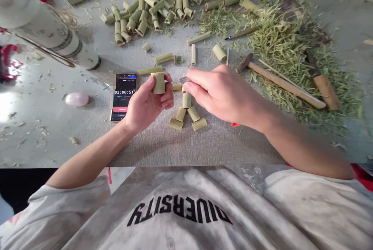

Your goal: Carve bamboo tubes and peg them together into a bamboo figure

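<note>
My left hand (145, 104) holds up a short, pale green bamboo tube (158, 83) between thumb and fingers. Pinched in my right hand (215, 91) is a small grey blade-like tool (183, 80), its tip pointing left toward the tube but apart from it; most of it is hidden by the fingers. Beneath and between both hands lies a figure made of bamboo pieces (187, 101), with two spread legs and feet; my right hand covers part of it. Loose bamboo pieces (164, 58) lie just beyond the hands.
A phone (125, 94) showing a timer lies left of my left hand, near a pinkish oval object (77, 99). A tall white cylinder (49, 25) stands at left. Many cut bamboo pieces (142, 13) are heaped behind. At right, a hammer (285, 81) rests on bamboo shavings (276, 40).
</note>
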Motion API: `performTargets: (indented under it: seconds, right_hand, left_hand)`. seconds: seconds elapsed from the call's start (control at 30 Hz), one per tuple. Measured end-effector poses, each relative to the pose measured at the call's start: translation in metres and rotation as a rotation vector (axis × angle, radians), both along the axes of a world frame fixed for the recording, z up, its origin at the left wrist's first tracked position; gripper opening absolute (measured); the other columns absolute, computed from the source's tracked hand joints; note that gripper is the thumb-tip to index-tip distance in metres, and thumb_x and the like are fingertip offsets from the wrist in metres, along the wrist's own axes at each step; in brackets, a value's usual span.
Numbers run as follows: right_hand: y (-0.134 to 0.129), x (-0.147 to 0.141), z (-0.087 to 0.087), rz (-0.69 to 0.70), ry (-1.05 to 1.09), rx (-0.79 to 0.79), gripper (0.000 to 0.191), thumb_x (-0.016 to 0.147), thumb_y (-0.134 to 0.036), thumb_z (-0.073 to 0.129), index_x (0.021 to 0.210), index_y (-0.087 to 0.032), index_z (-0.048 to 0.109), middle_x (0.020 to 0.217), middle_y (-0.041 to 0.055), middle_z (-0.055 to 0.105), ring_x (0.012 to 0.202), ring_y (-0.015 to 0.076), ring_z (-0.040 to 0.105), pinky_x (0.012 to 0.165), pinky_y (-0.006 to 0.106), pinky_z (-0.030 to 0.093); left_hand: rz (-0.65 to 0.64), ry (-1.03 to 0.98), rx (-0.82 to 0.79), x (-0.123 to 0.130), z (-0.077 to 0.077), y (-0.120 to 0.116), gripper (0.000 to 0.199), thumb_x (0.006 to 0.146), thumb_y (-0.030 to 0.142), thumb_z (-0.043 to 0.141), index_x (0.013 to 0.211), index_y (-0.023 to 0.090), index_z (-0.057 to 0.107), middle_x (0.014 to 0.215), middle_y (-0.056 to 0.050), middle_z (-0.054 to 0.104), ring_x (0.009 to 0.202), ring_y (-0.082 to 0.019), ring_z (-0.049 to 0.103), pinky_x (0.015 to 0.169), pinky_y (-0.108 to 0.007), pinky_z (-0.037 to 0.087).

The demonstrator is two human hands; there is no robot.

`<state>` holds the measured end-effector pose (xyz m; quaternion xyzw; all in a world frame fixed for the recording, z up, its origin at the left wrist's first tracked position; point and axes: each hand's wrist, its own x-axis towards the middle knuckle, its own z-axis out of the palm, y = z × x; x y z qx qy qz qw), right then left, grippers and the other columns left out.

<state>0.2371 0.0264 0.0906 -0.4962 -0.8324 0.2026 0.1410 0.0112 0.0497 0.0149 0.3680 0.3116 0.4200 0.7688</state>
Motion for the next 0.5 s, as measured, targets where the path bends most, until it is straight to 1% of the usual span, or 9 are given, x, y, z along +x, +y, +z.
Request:
performTargets:
  seconds: [0.17, 0.33, 0.37, 0.43, 0.5]
  right_hand:
    - [-0.003, -0.007, -0.009, 0.047, 0.016, -0.028, 0.029, 0.117, -0.026, 0.049, 0.098, -0.018, 0.070, 0.066, -0.0031, 0.046, 0.058, 0.0138, 0.032, 0.064, 0.033, 0.026]
    - [-0.004, -0.010, -0.015, 0.059, 0.028, -0.049, 0.029, 0.117, -0.026, 0.048, 0.110, -0.015, 0.074, 0.068, -0.0023, 0.050, 0.059, 0.0134, 0.035, 0.063, 0.033, 0.026]
    - [-0.004, -0.010, -0.015, 0.061, 0.035, -0.051, 0.028, 0.116, -0.026, 0.048, 0.110, -0.015, 0.073, 0.068, -0.0027, 0.050, 0.058, 0.0131, 0.035, 0.063, 0.032, 0.026]
    - [-0.004, -0.008, -0.013, 0.061, 0.050, -0.039, 0.027, 0.116, -0.025, 0.050, 0.101, -0.017, 0.070, 0.066, -0.0038, 0.047, 0.057, 0.0125, 0.035, 0.062, 0.032, 0.026]
    - [-0.004, -0.003, -0.007, 0.043, 0.065, -0.020, 0.030, 0.116, -0.025, 0.050, 0.089, -0.020, 0.061, 0.064, -0.0041, 0.047, 0.057, 0.0126, 0.037, 0.062, 0.032, 0.028]
  left_hand:
    - [-0.065, -0.009, 0.024, 0.001, -0.007, -0.006, 0.040, 0.116, 0.058, 0.058, 0.106, 0.022, 0.073, 0.070, 0.002, 0.045, 0.062, -0.012, 0.050, 0.060, -0.025, 0.052]
    - [-0.067, -0.019, 0.056, 0.004, -0.012, -0.011, 0.038, 0.115, 0.057, 0.063, 0.116, 0.022, 0.077, 0.073, 0.001, 0.048, 0.067, -0.013, 0.055, 0.064, -0.025, 0.053]
    - [-0.066, -0.015, 0.066, 0.004, -0.012, -0.012, 0.038, 0.115, 0.056, 0.063, 0.117, 0.022, 0.077, 0.074, 0.001, 0.049, 0.067, -0.013, 0.055, 0.064, -0.025, 0.053]
    - [-0.038, 0.003, 0.096, 0.003, -0.007, -0.010, 0.038, 0.115, 0.054, 0.063, 0.120, 0.020, 0.078, 0.076, 0.000, 0.051, 0.068, -0.014, 0.055, 0.064, -0.026, 0.053]
    - [0.041, 0.023, 0.146, -0.001, 0.000, -0.004, 0.037, 0.116, 0.053, 0.061, 0.122, 0.021, 0.078, 0.077, 0.000, 0.053, 0.068, -0.014, 0.054, 0.064, -0.027, 0.052]
